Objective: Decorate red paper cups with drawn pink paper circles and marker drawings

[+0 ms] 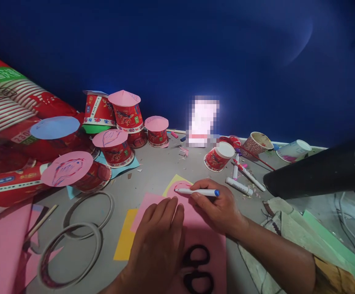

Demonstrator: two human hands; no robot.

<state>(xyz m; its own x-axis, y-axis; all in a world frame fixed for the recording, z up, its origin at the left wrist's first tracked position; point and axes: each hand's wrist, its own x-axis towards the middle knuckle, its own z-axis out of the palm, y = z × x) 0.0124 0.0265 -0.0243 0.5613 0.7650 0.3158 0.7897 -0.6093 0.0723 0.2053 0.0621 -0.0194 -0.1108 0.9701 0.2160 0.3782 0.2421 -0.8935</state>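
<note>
A white marker with a blue end is gripped between the thumb and fingers of my right hand. Its tip touches a pink paper piece with a drawn curved line. Pressed flat on pink sheets, my left hand has its fingers stretched out, holding nothing. Black-handled scissors lie on the pink sheet right of my left hand. Yellow paper sticks out at the left.
Red paper cups with round paper tops stand at the back left. Two grey rings lie left of my left hand. A red cup, loose markers and a black cylinder are at the right.
</note>
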